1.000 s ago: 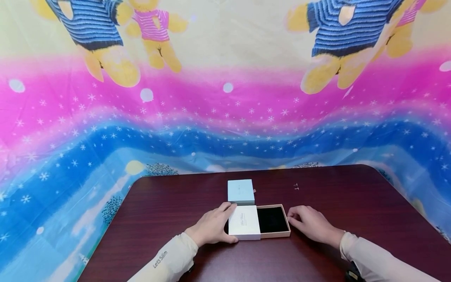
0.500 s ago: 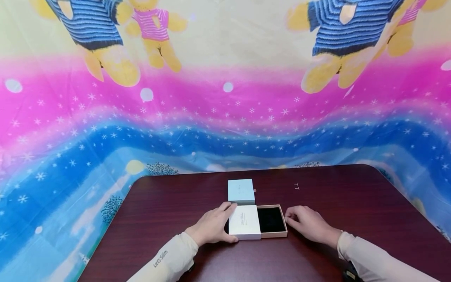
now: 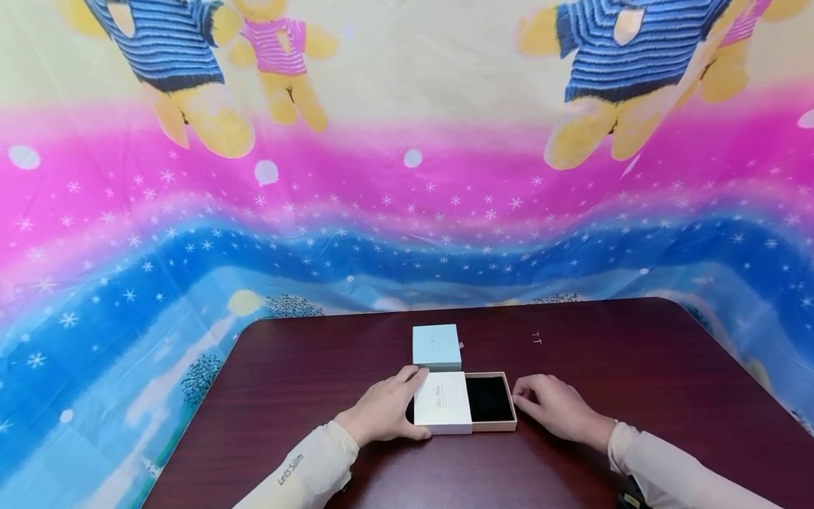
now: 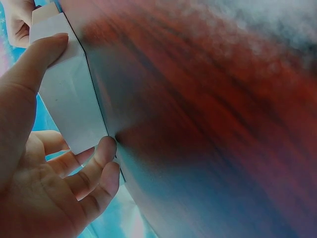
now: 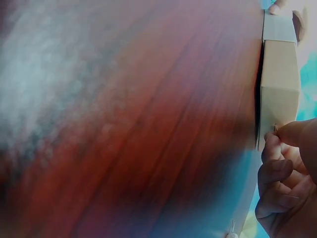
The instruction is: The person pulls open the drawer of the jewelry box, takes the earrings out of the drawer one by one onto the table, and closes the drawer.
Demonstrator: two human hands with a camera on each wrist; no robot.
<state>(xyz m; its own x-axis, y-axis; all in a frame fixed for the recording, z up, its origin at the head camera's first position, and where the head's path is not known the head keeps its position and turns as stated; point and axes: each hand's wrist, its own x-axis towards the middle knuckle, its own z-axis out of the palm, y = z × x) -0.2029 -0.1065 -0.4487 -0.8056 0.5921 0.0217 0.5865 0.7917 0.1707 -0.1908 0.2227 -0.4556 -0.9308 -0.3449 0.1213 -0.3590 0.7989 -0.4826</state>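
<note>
A white box sleeve [image 3: 441, 401] with print on its lid lies on the table, its tan drawer [image 3: 512, 406] with black lining [image 3: 488, 398] sticking partly out to the right. My left hand [image 3: 386, 406] holds the sleeve at its left end, thumb on the near side and fingers round the far corner; the left wrist view shows the thumb on the sleeve wall [image 4: 74, 99]. At the drawer's right end, my right hand [image 3: 556, 406] pinches a small pull tab [image 5: 275, 128] between thumb and index finger, other fingers curled. No contents show on the lining.
A light blue box [image 3: 435, 344] with a small pink tab stands just behind the white sleeve. Two tiny T-shaped pale items [image 3: 537, 338] lie farther back on the right of the dark red table [image 3: 305, 360]. A printed cloth [image 3: 407, 198] hangs behind the table.
The drawer has slid a little to the left into the sleeve, and my right hand has moved left with it. My left hand and the sleeve have stayed in place.
</note>
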